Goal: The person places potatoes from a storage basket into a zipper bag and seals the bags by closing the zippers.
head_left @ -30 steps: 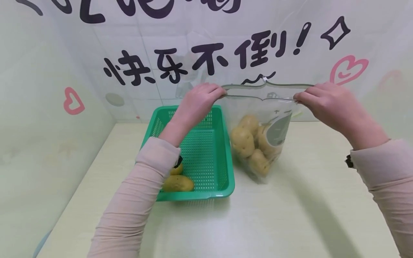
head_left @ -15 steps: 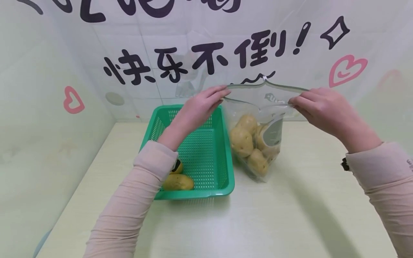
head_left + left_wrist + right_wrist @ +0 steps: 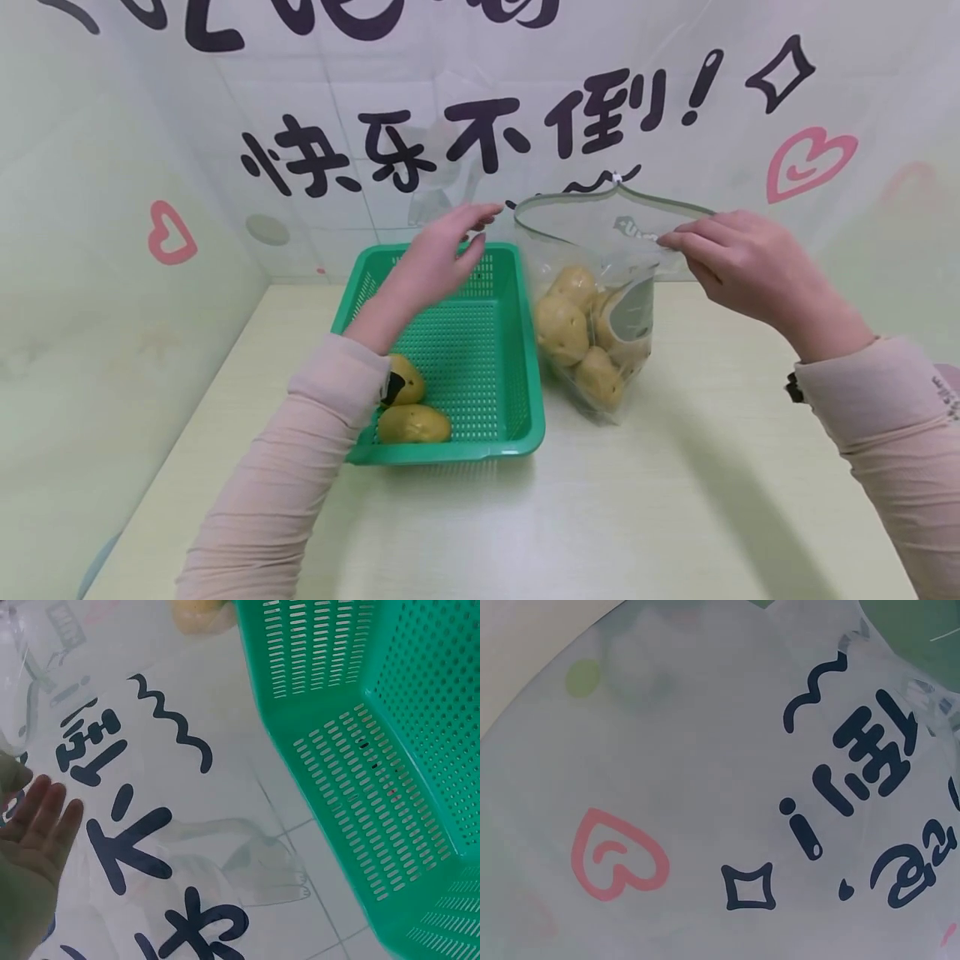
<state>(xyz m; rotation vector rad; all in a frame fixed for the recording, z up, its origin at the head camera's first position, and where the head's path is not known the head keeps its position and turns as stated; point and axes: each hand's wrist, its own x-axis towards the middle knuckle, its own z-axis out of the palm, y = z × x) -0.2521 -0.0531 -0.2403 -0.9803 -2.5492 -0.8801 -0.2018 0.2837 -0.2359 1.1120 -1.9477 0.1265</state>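
A clear zip bag [image 3: 551, 242] hangs with its mouth spread apart, several potatoes [image 3: 562, 329] in its lower part. Its upper right edge is pinched by my right hand [image 3: 750, 262]. My left hand [image 3: 431, 262], fingers extended and thumb apart, is just left of the bag's rim and holds nothing; its fingers [image 3: 45, 814] also show in the left wrist view. Under the left forearm, the green basket [image 3: 534, 375] holds a potato [image 3: 415, 424] and another potato [image 3: 406, 377] partly covered by the wrist strap. In the right wrist view only part of the bag [image 3: 922, 645] shows, the hand out of sight.
The basket stands on a pale table [image 3: 600, 517], directly left of the bag. Behind, a whitish sheet [image 3: 480, 75] with dark lettering and pink hearts hangs as a backdrop, and similar sheeting [image 3: 97, 250] closes off the left side.
My left hand has let go of the bag's left edge and drawn back leftward, its fingers spreading. The right hand keeps its pinch and has shifted slightly left; the bag's mouth has widened.
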